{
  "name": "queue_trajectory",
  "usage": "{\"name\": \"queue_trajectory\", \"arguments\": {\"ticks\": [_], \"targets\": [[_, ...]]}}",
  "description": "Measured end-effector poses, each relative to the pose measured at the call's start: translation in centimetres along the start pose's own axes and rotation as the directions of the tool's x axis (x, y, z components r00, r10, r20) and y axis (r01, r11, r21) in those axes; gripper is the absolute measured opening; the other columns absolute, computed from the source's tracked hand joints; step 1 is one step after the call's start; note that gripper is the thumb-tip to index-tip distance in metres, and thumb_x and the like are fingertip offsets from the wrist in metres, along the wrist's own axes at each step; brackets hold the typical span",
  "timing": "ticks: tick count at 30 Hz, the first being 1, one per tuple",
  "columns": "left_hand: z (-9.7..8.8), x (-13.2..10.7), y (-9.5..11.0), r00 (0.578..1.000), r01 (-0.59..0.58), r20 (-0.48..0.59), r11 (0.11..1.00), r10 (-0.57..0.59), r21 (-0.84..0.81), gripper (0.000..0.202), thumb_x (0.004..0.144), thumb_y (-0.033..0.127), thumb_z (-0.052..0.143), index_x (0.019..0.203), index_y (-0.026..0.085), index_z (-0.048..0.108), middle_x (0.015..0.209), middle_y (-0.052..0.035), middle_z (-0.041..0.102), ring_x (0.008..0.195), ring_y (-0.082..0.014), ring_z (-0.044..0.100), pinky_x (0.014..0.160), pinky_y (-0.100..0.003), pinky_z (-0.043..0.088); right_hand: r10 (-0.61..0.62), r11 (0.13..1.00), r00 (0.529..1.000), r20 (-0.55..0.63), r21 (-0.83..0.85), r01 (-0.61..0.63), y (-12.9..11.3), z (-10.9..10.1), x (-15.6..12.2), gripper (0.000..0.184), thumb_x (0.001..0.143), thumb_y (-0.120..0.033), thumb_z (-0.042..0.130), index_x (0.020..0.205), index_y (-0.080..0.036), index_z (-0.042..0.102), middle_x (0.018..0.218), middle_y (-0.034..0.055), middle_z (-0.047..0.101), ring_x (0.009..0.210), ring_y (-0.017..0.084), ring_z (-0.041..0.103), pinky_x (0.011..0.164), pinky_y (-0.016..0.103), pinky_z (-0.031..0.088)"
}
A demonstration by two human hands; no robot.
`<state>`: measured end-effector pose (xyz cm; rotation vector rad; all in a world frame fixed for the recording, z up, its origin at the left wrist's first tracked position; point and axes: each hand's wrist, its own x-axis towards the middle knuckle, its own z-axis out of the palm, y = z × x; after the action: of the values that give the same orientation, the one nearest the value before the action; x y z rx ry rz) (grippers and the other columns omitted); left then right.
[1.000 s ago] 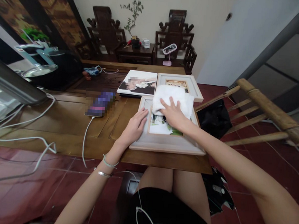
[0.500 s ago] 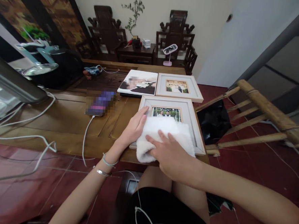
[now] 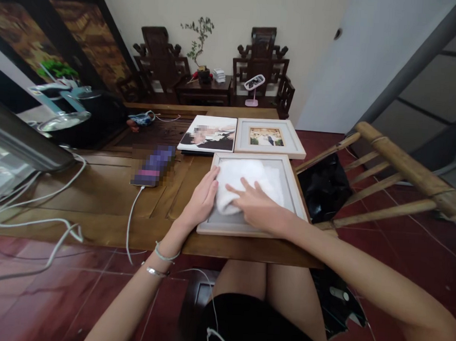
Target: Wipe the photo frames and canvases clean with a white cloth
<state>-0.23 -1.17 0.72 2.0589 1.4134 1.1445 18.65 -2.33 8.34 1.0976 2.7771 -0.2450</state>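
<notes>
My left hand [image 3: 201, 198] lies along the left edge of a pale wooden picture frame [image 3: 252, 232], its fingers stretched out and touching the rim. With fingers spread, my right hand [image 3: 259, 206] presses a folded white towel [image 3: 243, 172] flat on the front of this frame. The towel hides the photo inside. Just behind lie a second pale frame [image 3: 298, 150] with a wedding photo and, to its left, a white-topped photo panel [image 3: 206, 121] on something dark.
A phone [image 3: 154, 166] on a white charging cable [image 3: 129, 226] lies left on the wooden table [image 3: 106, 194]. More white cables [image 3: 35, 225] loop at far left near a black pot-like object [image 3: 100, 114]. A bamboo chair [image 3: 391, 160] holding a black bag [image 3: 323, 186] stands right.
My right hand has slid the towel forward over the frame, covering the photo that showed before and baring the frame's near edge. My left hand stays at the left edge.
</notes>
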Motion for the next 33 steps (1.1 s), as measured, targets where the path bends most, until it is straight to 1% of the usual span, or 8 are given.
{"name": "queue_trajectory", "arguments": {"ticks": [3, 7, 10, 14, 18, 21, 27, 33], "targets": [[0.0, 0.0, 0.1, 1.0, -0.016, 0.025, 0.999, 0.015, 0.03, 0.05, 0.098, 0.038, 0.029, 0.14, 0.012, 0.04, 0.15, -0.0146, 0.037, 0.139, -0.021, 0.033, 0.116, -0.041, 0.024, -0.07, 0.997, 0.997, 0.045, 0.038, 0.068, -1.2, -0.1, -4.6, 0.055, 0.071, 0.004, 0.044, 0.116, -0.02, 0.066, 0.15, 0.0051, 0.037, 0.136, 0.04, 0.03, 0.1, 0.063, 0.036], [0.2, -0.2, -0.2, 0.999, -0.04, -0.03, 0.996, 0.042, 0.079, 0.05, 0.093, 0.032, 0.044, 0.14, 0.017, 0.038, 0.152, -0.0143, 0.033, 0.141, -0.0247, 0.028, 0.116, -0.045, 0.024, 0.086, 0.996, 0.993, 0.074, 0.022, -0.088, -0.2, -0.3, -9.7, 0.056, 0.065, 0.005, 0.044, 0.11, -0.019, 0.068, 0.144, 0.0068, 0.045, 0.131, 0.043, 0.037, 0.096, 0.065, 0.04], [0.6, -0.3, -0.8, 0.984, 0.104, -0.145, 0.995, -0.101, 0.01, 0.061, 0.086, 0.029, 0.055, 0.142, 0.014, 0.034, 0.145, -0.0192, 0.04, 0.134, -0.0297, 0.04, 0.111, -0.049, 0.031, 0.166, 0.986, 0.985, 0.054, -0.009, -0.166, 1.1, 0.5, -11.7, 0.056, 0.064, 0.006, 0.041, 0.105, -0.019, 0.069, 0.145, 0.005, 0.044, 0.134, 0.043, 0.033, 0.097, 0.068, 0.037], [0.6, -0.8, -0.7, 0.9, 0.407, -0.054, 0.878, -0.433, -0.251, 0.069, 0.08, 0.03, 0.064, 0.139, 0.011, 0.035, 0.127, -0.019, 0.059, 0.116, -0.0291, 0.059, 0.101, -0.046, 0.045, 0.152, 0.988, 0.988, -0.039, 0.004, -0.152, 1.9, 2.8, -13.0, 0.06, 0.062, 0.008, 0.036, 0.103, -0.02, 0.07, 0.15, 0.0012, 0.035, 0.139, 0.04, 0.023, 0.102, 0.068, 0.032], [-0.2, -1.8, 1.3, 0.811, 0.574, 0.196, 0.686, -0.551, -0.447, 0.048, 0.077, 0.034, 0.066, 0.119, 0.014, 0.054, 0.118, -0.015, 0.066, 0.106, -0.0266, 0.065, 0.089, -0.039, 0.054, 0.112, 0.994, 0.985, -0.132, 0.024, -0.11, 2.3, 4.1, -13.7, 0.066, 0.058, 0.011, 0.033, 0.102, -0.02, 0.07, 0.151, 0.0001, 0.034, 0.141, 0.035, 0.017, 0.106, 0.066, 0.029], [-0.9, -2.8, 2.7, 0.743, 0.619, 0.163, 0.576, -0.649, -0.534, 0.045, 0.068, 0.03, 0.071, 0.107, 0.013, 0.059, 0.105, -0.0123, 0.071, 0.094, -0.0253, 0.069, 0.08, -0.034, 0.056, 0.084, 0.995, 0.967, -0.241, 0.073, -0.068, 3.1, 3.9, -14.5, 0.063, 0.061, 0.01, 0.032, 0.101, -0.021, 0.069, 0.148, 0.0017, 0.04, 0.141, 0.028, 0.023, 0.11, 0.057, 0.031], [-5.2, -4.9, 4.3, 0.661, 0.651, 0.094, 0.506, -0.744, -0.565, 0.043, 0.057, 0.03, 0.077, 0.096, 0.018, 0.065, 0.081, -0.0033, 0.074, 0.07, -0.0219, 0.07, 0.056, -0.026, 0.054, 0.207, 0.975, 0.837, -0.506, 0.174, -0.137, 5.2, 4.2, -16.6, 0.046, 0.076, 0.001, 0.037, 0.097, -0.025, 0.068, 0.144, 0.006, 0.046, 0.134, 0.023, 0.039, 0.109, 0.045, 0.039], [-9.7, -1.8, 5.1, 0.632, 0.592, -0.101, 0.563, -0.768, -0.577, 0.022, 0.062, 0.02, 0.072, 0.084, 0.021, 0.067, 0.061, 0.0061, 0.069, 0.052, -0.0148, 0.063, 0.051, -0.023, 0.052, 0.115, 0.989, 0.866, -0.487, 0.14, -0.052, 4.5, 5.9, -15.8, 0.042, 0.083, -0.001, 0.04, 0.103, -0.024, 0.068, 0.147, 0.0064, 0.042, 0.138, 0.025, 0.032, 0.11, 0.049, 0.036]]}}
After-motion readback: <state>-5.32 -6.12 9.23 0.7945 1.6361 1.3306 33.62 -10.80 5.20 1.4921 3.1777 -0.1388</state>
